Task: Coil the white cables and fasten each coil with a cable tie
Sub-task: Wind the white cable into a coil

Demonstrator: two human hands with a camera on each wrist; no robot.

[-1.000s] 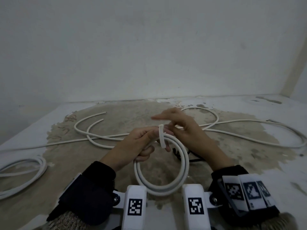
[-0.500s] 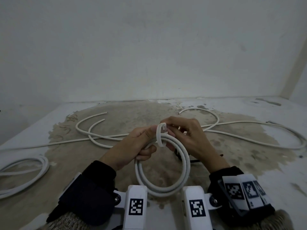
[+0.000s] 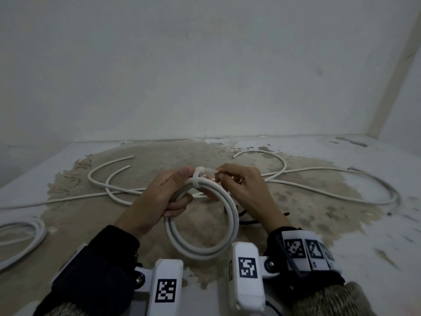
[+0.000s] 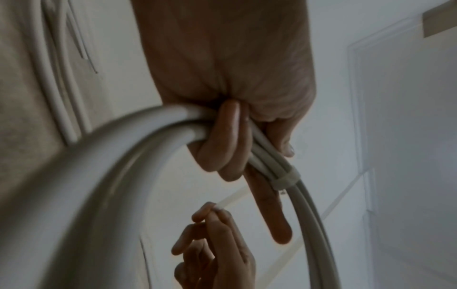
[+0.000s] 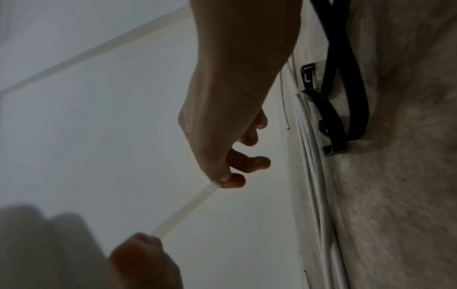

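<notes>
I hold a coil of white cable (image 3: 230,226) in the air above the floor. My left hand (image 3: 166,197) grips its upper left side, with fingers (image 4: 222,140) curled round the strands. A white cable tie (image 3: 197,179) circles the coil's top, and it shows as a tight band (image 4: 287,179) in the left wrist view. My right hand (image 3: 241,185) pinches the tie's free tail (image 5: 188,207) between thumb and fingertip, and the tail runs straight from the coil.
Loose white cables (image 3: 319,188) sprawl over the stained floor (image 3: 296,224) behind my hands. Another white coil (image 3: 25,233) lies at the far left. Black cable ties (image 5: 346,109) lie under my right wrist. A white wall (image 3: 205,65) stands close behind.
The tie stood as an open loop over the coil a second ago. It is now drawn snug round the strands, and my right hand has shifted right with the tail.
</notes>
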